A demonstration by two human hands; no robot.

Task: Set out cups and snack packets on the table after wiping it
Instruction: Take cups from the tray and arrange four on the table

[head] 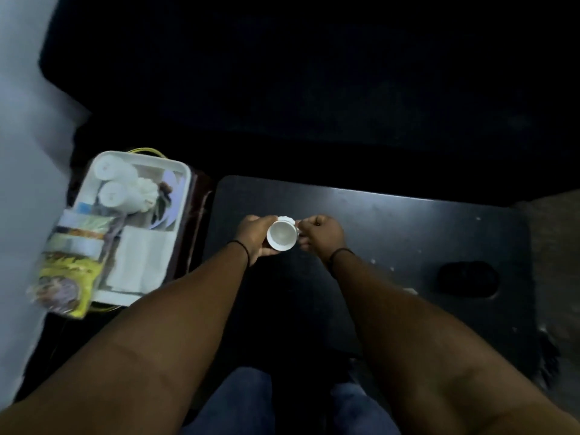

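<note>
White cup [281, 236] held between left hand [255, 235] and right hand [320, 232].

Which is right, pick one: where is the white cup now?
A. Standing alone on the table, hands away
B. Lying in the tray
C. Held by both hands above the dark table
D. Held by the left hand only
C: the cup sits between the left hand and the right hand, both gripping it over the table, mouth facing the camera.
</note>
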